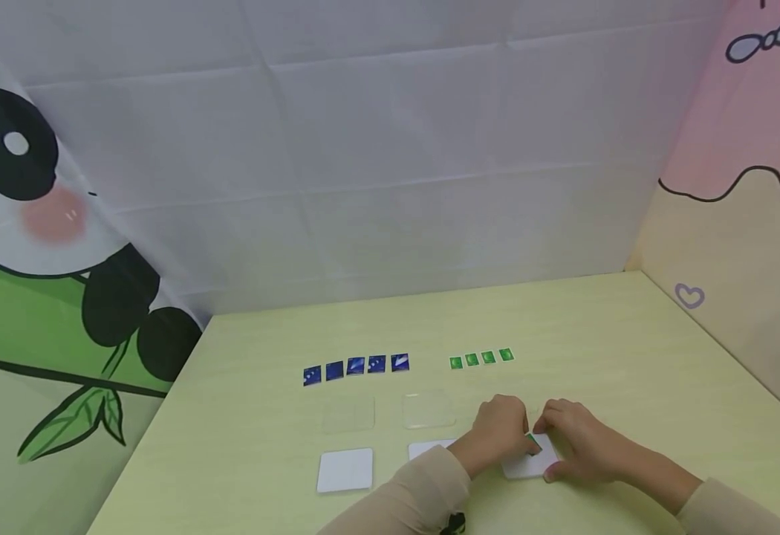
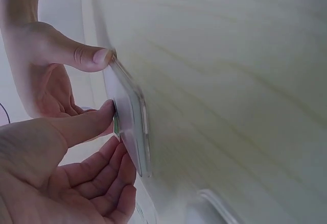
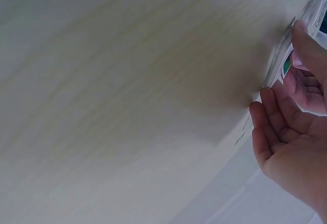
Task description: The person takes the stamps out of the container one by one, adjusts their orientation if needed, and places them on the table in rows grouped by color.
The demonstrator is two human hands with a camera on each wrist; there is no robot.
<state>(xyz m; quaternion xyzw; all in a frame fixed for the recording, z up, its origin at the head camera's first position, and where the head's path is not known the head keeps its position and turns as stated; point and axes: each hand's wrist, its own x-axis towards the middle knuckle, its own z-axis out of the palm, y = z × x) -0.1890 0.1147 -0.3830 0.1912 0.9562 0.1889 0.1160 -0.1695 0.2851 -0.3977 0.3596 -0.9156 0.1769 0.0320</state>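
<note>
In the head view my left hand (image 1: 502, 427) reaches over a white square tile (image 1: 527, 467) and pinches a small green card (image 1: 533, 440) on its face. The left wrist view shows the thumb on the green card (image 2: 116, 127), with the fingers curled by the tile's edge. My right hand (image 1: 580, 442) grips the same tile by its edges, thumb on the near side and fingers on the far side. The tile (image 2: 130, 117) has a clear rim. In the right wrist view, a bit of the green card (image 3: 287, 65) shows between the hands.
Behind the hands lie a row of small blue cards (image 1: 355, 365) and a row of small green cards (image 1: 488, 357). Two clear square covers (image 1: 348, 414) lie nearer. A white tile (image 1: 345, 470) is at left; another (image 1: 426, 448) is partly hidden by my left arm.
</note>
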